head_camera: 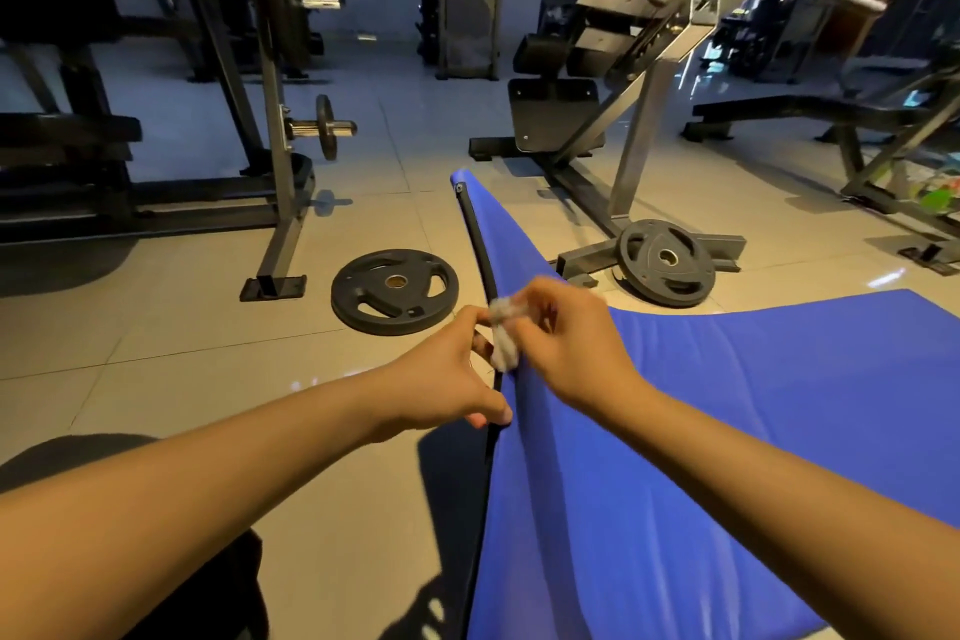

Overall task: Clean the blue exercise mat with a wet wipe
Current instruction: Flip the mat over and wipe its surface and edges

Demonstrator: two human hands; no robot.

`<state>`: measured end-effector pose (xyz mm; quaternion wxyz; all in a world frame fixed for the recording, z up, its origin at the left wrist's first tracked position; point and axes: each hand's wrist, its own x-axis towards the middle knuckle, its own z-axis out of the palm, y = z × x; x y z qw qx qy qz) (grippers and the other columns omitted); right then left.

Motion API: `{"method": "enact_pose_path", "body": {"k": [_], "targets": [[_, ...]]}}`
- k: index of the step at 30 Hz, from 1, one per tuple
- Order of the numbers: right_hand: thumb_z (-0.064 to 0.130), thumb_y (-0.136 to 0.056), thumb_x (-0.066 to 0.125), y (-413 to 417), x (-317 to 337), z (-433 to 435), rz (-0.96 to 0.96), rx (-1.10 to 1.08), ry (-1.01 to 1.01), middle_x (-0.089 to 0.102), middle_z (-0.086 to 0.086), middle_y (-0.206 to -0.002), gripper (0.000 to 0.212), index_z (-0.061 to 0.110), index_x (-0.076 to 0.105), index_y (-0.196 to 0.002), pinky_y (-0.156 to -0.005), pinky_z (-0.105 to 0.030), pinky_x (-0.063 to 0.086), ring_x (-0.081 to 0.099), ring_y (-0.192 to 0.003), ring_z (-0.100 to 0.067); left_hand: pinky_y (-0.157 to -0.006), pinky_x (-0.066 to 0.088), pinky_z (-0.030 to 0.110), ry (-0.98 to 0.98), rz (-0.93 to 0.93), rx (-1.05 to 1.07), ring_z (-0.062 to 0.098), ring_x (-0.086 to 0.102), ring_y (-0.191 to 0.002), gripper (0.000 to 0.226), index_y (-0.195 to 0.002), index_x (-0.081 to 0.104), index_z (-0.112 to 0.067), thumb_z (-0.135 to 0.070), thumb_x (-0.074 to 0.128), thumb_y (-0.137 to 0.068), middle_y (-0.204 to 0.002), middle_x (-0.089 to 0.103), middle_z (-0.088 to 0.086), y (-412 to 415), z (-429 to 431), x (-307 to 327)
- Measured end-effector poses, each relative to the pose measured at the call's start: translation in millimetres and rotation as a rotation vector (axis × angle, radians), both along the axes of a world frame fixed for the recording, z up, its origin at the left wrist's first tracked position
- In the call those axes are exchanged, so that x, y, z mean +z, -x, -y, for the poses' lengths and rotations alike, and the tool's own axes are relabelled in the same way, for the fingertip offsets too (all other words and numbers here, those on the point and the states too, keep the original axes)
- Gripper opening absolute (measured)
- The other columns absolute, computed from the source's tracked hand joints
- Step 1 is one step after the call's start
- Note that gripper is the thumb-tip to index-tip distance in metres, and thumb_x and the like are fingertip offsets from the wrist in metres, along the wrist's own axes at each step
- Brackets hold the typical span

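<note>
On the tiled gym floor: wiping the lifted edge of the soft blue padded exercise mat [727,431].

Left hand [457,369] curls round the mat's raised, black-backed edge, thumb on top, holding it up. Right hand [566,343] pinches the crumpled white wet wipe [504,335] against that edge, wrist bent down. Best, I judge, to hold the edge taut and draw the wipe along it in one long stroke. Most of the mat lies flat to the right.
</note>
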<state>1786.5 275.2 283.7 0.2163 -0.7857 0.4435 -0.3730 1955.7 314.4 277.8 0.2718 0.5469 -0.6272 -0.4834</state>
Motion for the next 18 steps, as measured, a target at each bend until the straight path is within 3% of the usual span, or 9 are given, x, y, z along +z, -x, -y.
{"method": "enact_pose_path", "body": {"k": [2, 4, 7, 10, 14, 18], "targets": [[0.018, -0.092, 0.067, 5.9, -12.7, -21.1, -0.125, 0.155, -0.059, 0.06, 0.01, -0.074, 0.007, 0.024, 0.066, -0.089, -0.058, -0.018, 0.041, 0.053, -0.066, -0.006, -0.075, 0.064, 0.035, -0.012, 0.012, 0.021, 0.021, 0.072, -0.085, 0.087, -0.143, 0.034, -0.028, 0.002, 0.082, -0.077, -0.122, 0.054, 0.002, -5.4, 1.6, 0.3], [0.018, -0.092, 0.068, 8.9, -18.1, -20.4, -0.199, 0.193, -0.012, 0.058, 0.015, -0.08, 0.009, 0.026, 0.065, -0.095, -0.063, -0.016, 0.042, 0.055, -0.072, -0.004, -0.076, 0.064, 0.039, -0.014, 0.015, 0.012, 0.024, 0.072, -0.089, 0.087, -0.145, 0.033, -0.027, 0.003, 0.08, -0.078, -0.12, 0.055, 0.004, -5.4, 0.9, -1.1], [0.012, -0.093, 0.063, 3.6, -2.8, 15.1, -0.054, 0.048, 0.095, 0.059, 0.015, -0.082, 0.013, 0.023, 0.063, -0.1, -0.064, -0.012, 0.041, 0.057, -0.074, 0.001, -0.077, 0.063, 0.046, -0.003, 0.051, -0.046, 0.031, 0.073, -0.087, 0.083, -0.141, 0.034, -0.031, 0.0, 0.08, -0.08, -0.118, 0.058, 0.005, 5.1, -1.2, -3.0], [0.011, -0.096, 0.062, -1.8, 11.8, 45.4, 0.072, -0.05, 0.073, 0.056, 0.015, -0.078, 0.016, 0.023, 0.062, -0.107, -0.061, -0.012, 0.039, 0.055, -0.068, 0.0, -0.078, 0.063, 0.047, -0.034, 0.038, -0.035, 0.035, 0.072, -0.088, 0.088, -0.14, 0.031, -0.035, -0.004, 0.083, -0.076, -0.12, 0.052, 0.002, 18.8, 2.4, -2.3], [0.013, -0.095, 0.061, 10.4, -2.8, 36.1, 0.065, 0.037, 0.012, 0.066, 0.01, -0.086, 0.011, 0.02, 0.067, -0.1, -0.065, -0.021, 0.048, 0.06, -0.075, -0.005, -0.077, 0.063, 0.045, -0.046, 0.0, 0.053, 0.025, 0.071, -0.08, 0.088, -0.138, 0.034, -0.033, -0.005, 0.085, -0.072, -0.116, 0.06, 0.005, 20.7, 15.1, 1.3], [0.021, -0.092, 0.069, 34.8, -12.9, 18.5, 0.042, 0.191, -0.128, 0.069, 0.008, -0.087, 0.013, 0.026, 0.065, -0.104, -0.068, -0.028, 0.057, 0.066, -0.079, -0.013, -0.071, 0.061, 0.04, -0.076, -0.072, 0.055, 0.037, 0.074, -0.093, 0.109, -0.153, 0.02, -0.041, -0.003, 0.086, -0.075, -0.119, 0.07, 0.004, 16.6, 27.0, 3.6]]}}
